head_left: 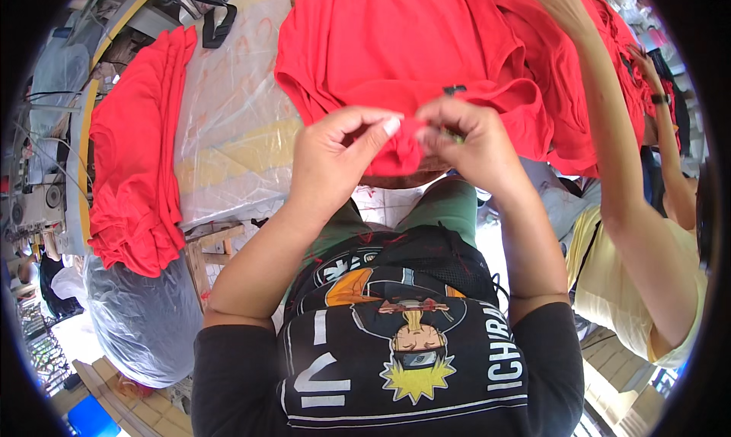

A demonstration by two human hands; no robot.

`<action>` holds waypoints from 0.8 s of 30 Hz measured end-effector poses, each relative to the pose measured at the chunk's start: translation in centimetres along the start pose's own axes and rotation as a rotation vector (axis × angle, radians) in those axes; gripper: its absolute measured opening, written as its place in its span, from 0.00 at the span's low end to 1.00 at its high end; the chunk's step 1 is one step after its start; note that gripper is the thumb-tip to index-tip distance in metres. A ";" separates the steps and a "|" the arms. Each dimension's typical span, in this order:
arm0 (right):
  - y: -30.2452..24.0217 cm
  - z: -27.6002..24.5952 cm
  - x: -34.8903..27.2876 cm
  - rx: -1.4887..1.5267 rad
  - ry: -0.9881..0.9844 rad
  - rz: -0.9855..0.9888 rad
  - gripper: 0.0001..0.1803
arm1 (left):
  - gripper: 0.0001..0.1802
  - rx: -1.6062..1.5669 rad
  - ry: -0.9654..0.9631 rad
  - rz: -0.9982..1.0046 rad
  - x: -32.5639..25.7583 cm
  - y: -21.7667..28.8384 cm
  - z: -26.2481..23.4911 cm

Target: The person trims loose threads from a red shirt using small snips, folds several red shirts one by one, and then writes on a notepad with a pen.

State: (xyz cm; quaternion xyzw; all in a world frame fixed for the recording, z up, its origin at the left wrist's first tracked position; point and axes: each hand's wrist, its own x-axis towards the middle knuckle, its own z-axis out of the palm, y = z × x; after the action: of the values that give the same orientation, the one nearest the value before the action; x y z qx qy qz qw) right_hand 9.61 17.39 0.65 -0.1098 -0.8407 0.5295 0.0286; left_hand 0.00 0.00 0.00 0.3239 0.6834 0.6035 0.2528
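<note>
A red cloth garment (396, 41) is spread over the table in front of me, its near edge hanging toward my lap. My left hand (339, 144) pinches a bit of its edge between thumb and forefinger. Close beside it, my right hand (472, 136) is curled at the same edge, fingertips blurred by motion. A small yellow-green bit shows under those fingers; what it belongs to I cannot make out. Just beyond my right hand, a small black piece (454, 90) lies on the cloth.
A folded stack of red cloth (141, 148) hangs over the table's left side. Clear plastic and tape cover the tabletop (228, 117). At right, a co-worker's arm (601, 102) reaches over more red garments (560, 94). A large plastic-wrapped bundle (141, 323) stands at lower left.
</note>
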 end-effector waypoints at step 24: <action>2.4 -1.1 -0.7 0.379 0.476 0.034 0.08 | 0.20 -0.288 -0.038 -0.099 0.7 -0.4 -0.5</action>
State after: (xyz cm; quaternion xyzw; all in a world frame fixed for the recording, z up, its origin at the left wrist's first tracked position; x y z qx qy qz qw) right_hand 10.79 19.15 -0.95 -0.2376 -0.6946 0.6367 0.2359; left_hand -0.82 0.17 -0.27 0.2618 0.5999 0.6758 0.3390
